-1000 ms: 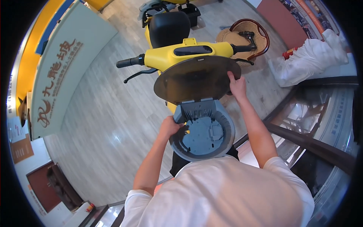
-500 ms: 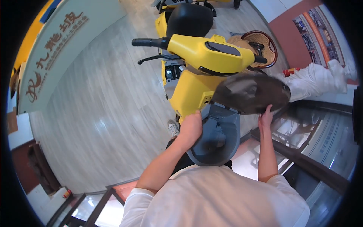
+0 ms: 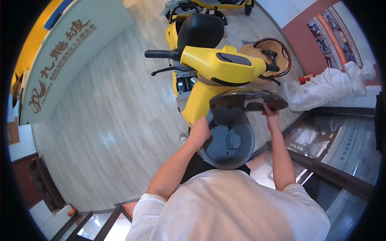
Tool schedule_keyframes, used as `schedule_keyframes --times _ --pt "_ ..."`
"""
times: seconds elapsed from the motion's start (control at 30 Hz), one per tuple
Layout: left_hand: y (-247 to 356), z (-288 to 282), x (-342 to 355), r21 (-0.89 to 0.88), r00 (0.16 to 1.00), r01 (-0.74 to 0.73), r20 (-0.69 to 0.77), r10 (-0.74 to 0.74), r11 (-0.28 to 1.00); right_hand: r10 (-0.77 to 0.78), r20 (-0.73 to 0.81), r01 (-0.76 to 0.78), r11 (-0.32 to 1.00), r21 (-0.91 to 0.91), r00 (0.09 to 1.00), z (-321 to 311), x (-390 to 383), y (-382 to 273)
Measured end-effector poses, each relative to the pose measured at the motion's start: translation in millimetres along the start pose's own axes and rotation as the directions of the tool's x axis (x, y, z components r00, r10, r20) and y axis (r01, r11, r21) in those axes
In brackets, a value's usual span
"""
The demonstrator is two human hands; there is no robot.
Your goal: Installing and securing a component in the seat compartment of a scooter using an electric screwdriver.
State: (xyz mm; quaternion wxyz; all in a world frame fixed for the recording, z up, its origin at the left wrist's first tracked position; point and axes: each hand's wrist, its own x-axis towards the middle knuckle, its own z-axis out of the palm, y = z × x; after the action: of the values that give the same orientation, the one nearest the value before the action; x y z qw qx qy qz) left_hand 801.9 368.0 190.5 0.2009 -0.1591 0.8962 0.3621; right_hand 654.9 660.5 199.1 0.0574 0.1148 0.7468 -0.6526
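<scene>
Pinching one dark lid (image 3: 229, 100) is the right hand (image 3: 272, 118); the left hand (image 3: 200, 131) clasps one grey basket (image 3: 248, 138) at its rim; brown characters (image 3: 59, 57) mark one pale panel (image 3: 98, 52).

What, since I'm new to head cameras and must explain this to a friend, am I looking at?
No robot here: these are a person's bare hands. The view comes from the left of two wide fisheye cameras on their head, looking down, so straight edges bend. The white shirt below is the wearer's own.

The right hand holds the edge of a dark lid, raised above a grey bin. The left hand is at the bin's left edge; its grip is unclear. Beyond, a yellow scooter stands on the pale floor.
</scene>
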Motion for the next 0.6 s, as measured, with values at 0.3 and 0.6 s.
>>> schedule_keyframes --times 0.3,0.6 --pt "-13.4 29.8 -1.0 -0.061 0.985 0.173 -0.015 -0.174 0.983 0.131 0.157 -0.124 0.991 -0.055 0.979 10.4 34.8 33.7" --pt "-4.1 22.4 4.1 -0.022 0.98 0.195 -0.042 -0.196 0.981 0.073 0.237 -0.058 0.996 -0.068 0.969 20.0 45.9 -1.9"
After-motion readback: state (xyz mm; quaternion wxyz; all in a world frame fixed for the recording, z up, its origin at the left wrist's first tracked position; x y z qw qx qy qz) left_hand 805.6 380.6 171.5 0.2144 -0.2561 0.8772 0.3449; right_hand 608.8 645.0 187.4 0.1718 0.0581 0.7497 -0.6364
